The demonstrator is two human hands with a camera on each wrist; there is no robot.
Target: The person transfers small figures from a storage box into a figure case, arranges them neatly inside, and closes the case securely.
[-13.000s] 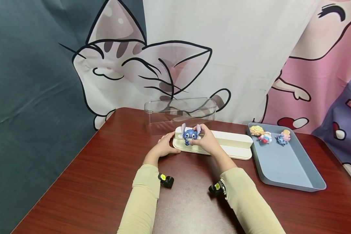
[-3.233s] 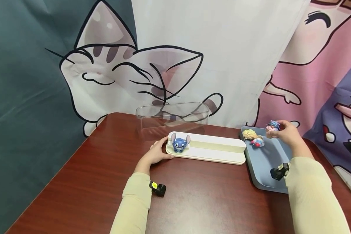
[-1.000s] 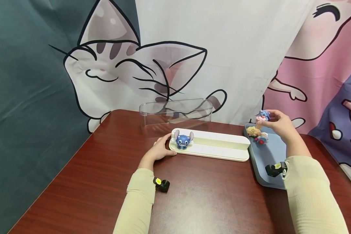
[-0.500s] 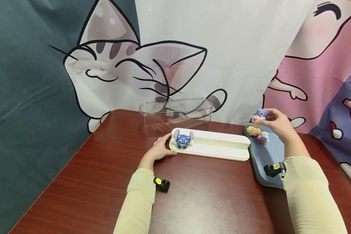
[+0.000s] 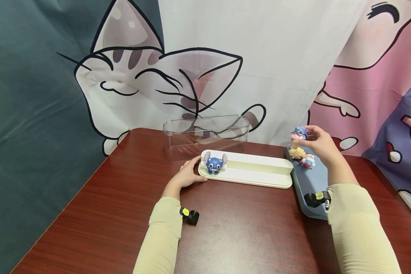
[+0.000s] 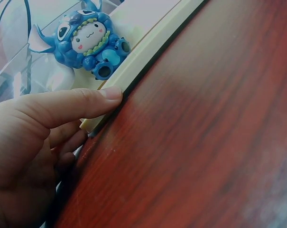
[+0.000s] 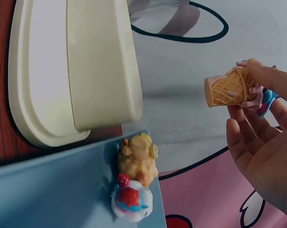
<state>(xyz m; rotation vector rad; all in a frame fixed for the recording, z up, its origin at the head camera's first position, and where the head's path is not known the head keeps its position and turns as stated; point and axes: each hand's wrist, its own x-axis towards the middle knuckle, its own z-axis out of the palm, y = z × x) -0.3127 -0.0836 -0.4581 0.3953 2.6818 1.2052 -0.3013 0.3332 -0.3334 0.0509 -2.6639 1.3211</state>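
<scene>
My left hand point(image 5: 185, 176) holds the left end of a long cream stepped display base point(image 5: 257, 179), its thumb along the front edge. A blue big-eared figurine point(image 5: 214, 165) sits on the base's lower step beside that hand; the left wrist view shows a white smiling face point(image 6: 91, 37) on its front. Over the tray's back left corner, my right hand point(image 5: 321, 144) grips an ice-cream-cone figurine point(image 5: 298, 134) with a blue creature on top. In the right wrist view its waffle cone point(image 7: 226, 89) points left, and the fingers partly cover its top.
A blue-grey tray point(image 5: 311, 186) stands at the base's right end. In its back left corner lie a yellow figurine point(image 5: 297, 153) and a white-and-red figurine point(image 5: 307, 161). A clear plastic cover point(image 5: 205, 140) stands behind the base, before a printed curtain point(image 5: 281, 68).
The right hand has let go of the blue figurine on the base and lifted the cone figurine from the tray. Over the last second it moves left with it. The left hand stays put.
</scene>
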